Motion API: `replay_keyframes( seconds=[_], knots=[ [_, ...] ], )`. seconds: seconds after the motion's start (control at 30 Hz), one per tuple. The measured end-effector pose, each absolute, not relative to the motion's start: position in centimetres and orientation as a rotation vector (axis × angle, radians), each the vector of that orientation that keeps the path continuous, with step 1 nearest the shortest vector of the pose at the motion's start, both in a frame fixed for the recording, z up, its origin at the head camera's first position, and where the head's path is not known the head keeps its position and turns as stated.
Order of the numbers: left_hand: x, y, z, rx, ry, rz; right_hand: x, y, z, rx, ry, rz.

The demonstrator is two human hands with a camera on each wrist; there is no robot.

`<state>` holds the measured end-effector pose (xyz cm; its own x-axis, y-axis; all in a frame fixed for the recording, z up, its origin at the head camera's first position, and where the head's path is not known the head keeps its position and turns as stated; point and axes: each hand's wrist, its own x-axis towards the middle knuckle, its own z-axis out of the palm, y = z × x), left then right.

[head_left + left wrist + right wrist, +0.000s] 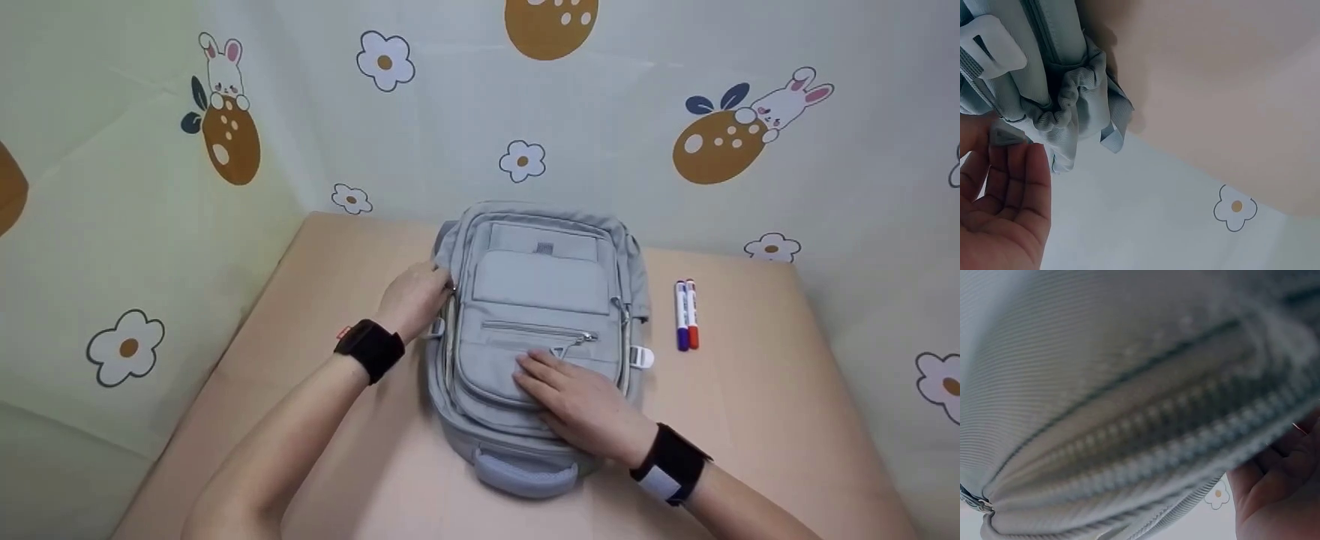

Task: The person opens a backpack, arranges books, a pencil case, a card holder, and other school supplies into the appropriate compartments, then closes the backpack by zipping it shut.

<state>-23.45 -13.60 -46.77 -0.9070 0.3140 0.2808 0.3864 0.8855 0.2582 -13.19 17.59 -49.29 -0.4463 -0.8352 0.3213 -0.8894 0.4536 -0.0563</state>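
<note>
**Steadying the backpack while working its side zipper**

The left hand (411, 298) curls its fingers on the zipper at the left edge of the grey backpack (540, 300), which lies flat mid-worktop (750, 420). The right hand (581, 401) rests open, fingers straight, pressing the front pocket. Best to keep that press firm so the fabric stays taut. Two markers (686, 315) lie well right.

Both forearms reach forward, each with a black band at the wrist. Left hand (412, 298): knuckles up, fingers curled inward at their tips. Right hand (581, 401): palm down, fingers (536, 371) straight and held together, pointing forward-left.
</note>
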Motion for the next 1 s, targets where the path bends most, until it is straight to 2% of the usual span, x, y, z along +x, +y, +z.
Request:
replay_keyframes(
  seconds=[0.23, 1.0],
  knots=[
    [-22.8, -14.0, -46.3, -0.577, -2.797, -0.420, -13.2, 17.6, -49.5, 1.486, -2.463, 0.342],
    [-17.6, -14.2, -45.4, -0.736, -2.901, -0.443, -13.1, 17.7, -49.4, 1.464, -2.450, 0.314]
  ],
)
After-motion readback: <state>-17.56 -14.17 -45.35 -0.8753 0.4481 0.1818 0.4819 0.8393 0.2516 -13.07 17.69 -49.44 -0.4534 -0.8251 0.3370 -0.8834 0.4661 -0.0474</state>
